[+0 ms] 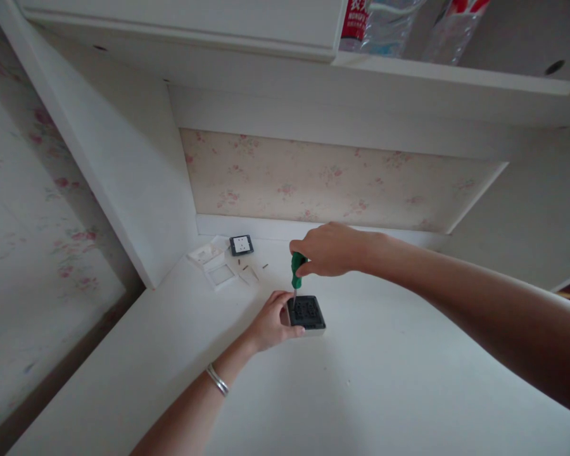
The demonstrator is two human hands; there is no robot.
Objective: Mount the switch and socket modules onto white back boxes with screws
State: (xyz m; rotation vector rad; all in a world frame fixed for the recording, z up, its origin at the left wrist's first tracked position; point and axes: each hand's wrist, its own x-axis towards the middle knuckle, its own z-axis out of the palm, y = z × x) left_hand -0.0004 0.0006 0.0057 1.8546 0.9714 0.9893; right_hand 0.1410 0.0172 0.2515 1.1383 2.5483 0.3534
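White table (408, 373), floral wallpaper (335, 180) behind: right hand (335, 249) has its grip closed round green screwdriver (297, 269), tip at black-faced box (308, 313) on the table, left hand (267, 324) clasping box's left side, grip half-spread, so tilted pushing might skid the tip handward.

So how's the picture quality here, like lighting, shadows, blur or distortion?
Head view: dim, soft light; head view: a faint shadow on the white tabletop beside the left forearm; head view: wide-angle stretch, the right forearm looming large toward the edge; head view: fine detail on the black-faced box looks soft.
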